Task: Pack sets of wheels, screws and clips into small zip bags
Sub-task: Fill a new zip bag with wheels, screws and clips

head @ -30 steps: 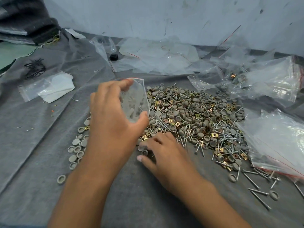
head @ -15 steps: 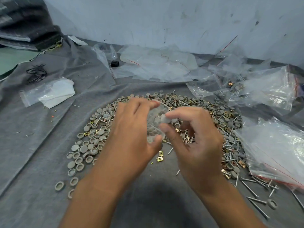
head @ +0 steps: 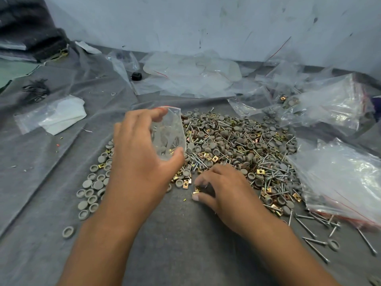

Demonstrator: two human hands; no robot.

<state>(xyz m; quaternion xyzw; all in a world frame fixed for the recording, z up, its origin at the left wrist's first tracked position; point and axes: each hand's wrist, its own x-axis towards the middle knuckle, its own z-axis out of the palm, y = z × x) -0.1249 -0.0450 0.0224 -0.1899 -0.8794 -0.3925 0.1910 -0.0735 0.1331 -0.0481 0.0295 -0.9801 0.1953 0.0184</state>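
Left hand point(head: 140, 159) grips 1 small zip bag point(head: 169, 133), mouth open, between thumb and curled fingers; right hand point(head: 224, 188) pinches 1 brass clip point(head: 196, 188) on the grey cloth point(head: 175, 244)

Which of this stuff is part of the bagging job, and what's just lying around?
In the job:
small zip bag, held by left hand
pile of wheels, screws and clips
brass clip at right hand fingertips

Lying about:
black cap
black ties
white paper in sleeve
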